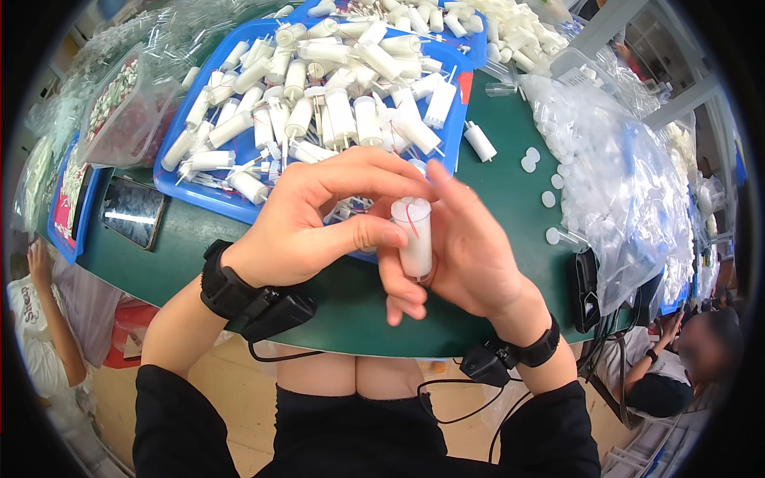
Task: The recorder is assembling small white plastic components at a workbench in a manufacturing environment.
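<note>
now, nearest: right hand [474,255] just off the near side of the blue tray [215,201], fingers curled round a white cylinder [416,253] held roughly upright there. left hand [299,211] overlaps the tray's near edge: thumb against the cylinder's upper side, index finger reaching over toward the right hand; true pinch or mere touch, cannot tell. red thread [412,217] bent over the cylinder's top; no stem shows there. judged part-made. many white pieces [366,119] inside the tray carry thin stems, so probably further along; how many remain, unclear. left of tray: phone [134,211] on the green bench [502,211]. right of tray: one loose stemmed piece [481,143], pale discs [548,199], clear bags [629,183]. beyond tray: second blue tray [478,57], also loaded.
</note>
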The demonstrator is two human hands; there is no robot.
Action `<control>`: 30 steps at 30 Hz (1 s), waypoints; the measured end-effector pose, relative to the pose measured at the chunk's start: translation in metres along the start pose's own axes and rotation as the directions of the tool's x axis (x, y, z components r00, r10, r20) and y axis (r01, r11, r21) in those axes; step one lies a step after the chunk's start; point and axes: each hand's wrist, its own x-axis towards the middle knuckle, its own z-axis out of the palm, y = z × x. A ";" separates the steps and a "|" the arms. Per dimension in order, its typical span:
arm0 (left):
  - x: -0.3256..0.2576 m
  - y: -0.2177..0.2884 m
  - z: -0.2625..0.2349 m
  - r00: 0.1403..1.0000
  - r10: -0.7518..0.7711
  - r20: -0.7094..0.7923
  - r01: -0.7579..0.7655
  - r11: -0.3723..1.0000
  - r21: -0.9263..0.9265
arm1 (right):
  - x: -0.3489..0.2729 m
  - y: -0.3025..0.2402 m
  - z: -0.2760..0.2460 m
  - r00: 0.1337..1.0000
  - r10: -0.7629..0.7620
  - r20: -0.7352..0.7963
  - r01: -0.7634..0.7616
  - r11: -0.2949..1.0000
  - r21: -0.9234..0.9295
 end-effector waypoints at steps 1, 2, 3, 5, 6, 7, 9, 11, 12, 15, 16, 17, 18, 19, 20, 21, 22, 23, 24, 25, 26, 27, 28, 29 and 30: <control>-0.001 -0.001 0.000 1.000 -0.018 -0.023 0.017 1.000 -0.026 | 0.002 0.000 0.000 0.998 0.005 0.061 -0.004 1.000 -0.016; -0.001 -0.002 0.000 1.000 -0.019 -0.023 0.019 1.000 -0.025 | 0.001 0.001 0.007 1.000 -0.007 -0.019 0.008 1.000 0.007; -0.001 -0.002 0.001 1.000 -0.016 -0.024 0.016 1.000 -0.012 | 0.001 0.002 0.005 1.000 -0.009 -0.021 0.009 1.000 0.006; 0.001 -0.004 0.002 1.000 -0.012 -0.022 0.012 1.000 -0.002 | 0.001 0.005 0.002 0.999 -0.053 -0.004 0.053 0.999 0.011; 0.001 -0.003 0.002 1.000 0.014 -0.014 -0.014 0.999 0.045 | 0.001 0.005 0.002 0.999 -0.053 -0.001 0.053 0.999 0.011; 0.001 -0.003 0.001 0.999 0.040 -0.003 -0.040 0.995 0.092 | 0.001 0.004 0.002 0.998 -0.060 -0.005 0.060 0.998 0.003; 0.003 -0.003 0.002 0.998 0.056 0.004 -0.056 0.993 0.106 | 0.000 0.004 0.002 0.998 -0.067 -0.009 0.067 0.998 -0.007; 0.005 -0.003 0.003 0.997 0.074 0.012 -0.075 0.990 0.118 | -0.002 0.003 0.002 0.993 -0.106 -0.054 0.099 0.988 -0.117; 0.003 -0.004 0.003 0.997 0.080 -0.004 -0.079 0.988 0.133 | 0.000 0.004 0.003 0.994 -0.101 -0.045 0.095 0.988 -0.119; 0.001 0.000 0.004 0.997 0.072 -0.033 -0.067 0.988 0.141 | 0.004 0.005 0.007 0.994 -0.079 -0.080 0.081 0.997 0.019; 0.001 0.001 0.005 0.998 0.055 -0.037 -0.050 0.991 0.128 | 0.002 0.003 0.006 0.994 -0.074 -0.078 0.076 0.997 0.023; 0.002 0.001 0.007 0.998 0.061 -0.021 -0.057 0.987 0.147 | 0.000 0.000 0.005 0.995 -0.069 -0.076 0.071 0.997 0.026; 0.003 0.003 0.007 0.997 0.075 -0.002 -0.073 0.985 0.157 | -0.002 -0.002 0.005 0.992 -0.057 -0.117 0.057 0.998 -0.001; 0.002 0.005 0.006 0.996 0.088 0.017 -0.089 0.982 0.166 | -0.002 -0.002 0.006 0.993 -0.053 -0.102 0.052 0.999 -0.007; 0.002 0.007 0.003 0.989 0.140 0.050 -0.148 0.938 0.313 | -0.002 0.000 0.009 0.992 -0.061 -0.112 0.059 0.998 -0.023; 0.001 0.009 0.002 0.989 0.145 0.042 -0.150 0.936 0.319 | -0.002 -0.001 0.010 0.989 -0.073 -0.129 0.069 0.997 -0.039; 0.000 0.012 0.000 0.980 0.195 0.045 -0.198 0.905 0.377 | -0.002 -0.003 0.012 0.989 -0.066 -0.135 0.065 0.998 -0.012; -0.002 0.016 -0.002 0.969 0.243 0.051 -0.240 0.868 0.435 | -0.002 -0.008 0.013 0.990 -0.061 -0.124 0.060 0.998 -0.018; -0.003 0.028 -0.004 0.952 0.306 0.001 -0.268 0.831 0.488 | -0.001 -0.017 0.016 0.979 -0.169 -0.116 0.144 0.970 -0.197; -0.003 0.033 -0.010 0.951 0.310 0.002 -0.272 0.834 0.480 | -0.001 -0.025 0.014 0.954 -0.277 -0.114 0.217 0.903 -0.371; -0.005 0.039 -0.021 0.956 0.286 -0.063 -0.200 0.794 0.574 | 0.000 -0.035 0.013 0.944 -0.293 -0.154 0.196 0.870 -0.452; -0.005 0.040 -0.031 0.956 0.265 -0.125 -0.122 0.748 0.652 | 0.002 -0.047 0.010 0.929 -0.313 -0.198 0.168 0.834 -0.526; -0.011 0.048 -0.043 0.959 0.185 -0.213 0.011 0.730 0.684 | 0.011 -0.055 0.014 0.893 -0.387 -0.232 0.142 0.729 -0.669; -0.018 0.055 -0.057 0.947 0.108 -0.304 0.145 0.698 0.701 | 0.021 -0.064 0.013 0.857 -0.443 -0.264 0.136 0.688 -0.713; -0.025 0.057 -0.071 0.928 0.074 -0.366 0.236 0.644 0.728 | 0.027 -0.076 0.009 0.848 -0.470 -0.243 0.117 0.616 -0.779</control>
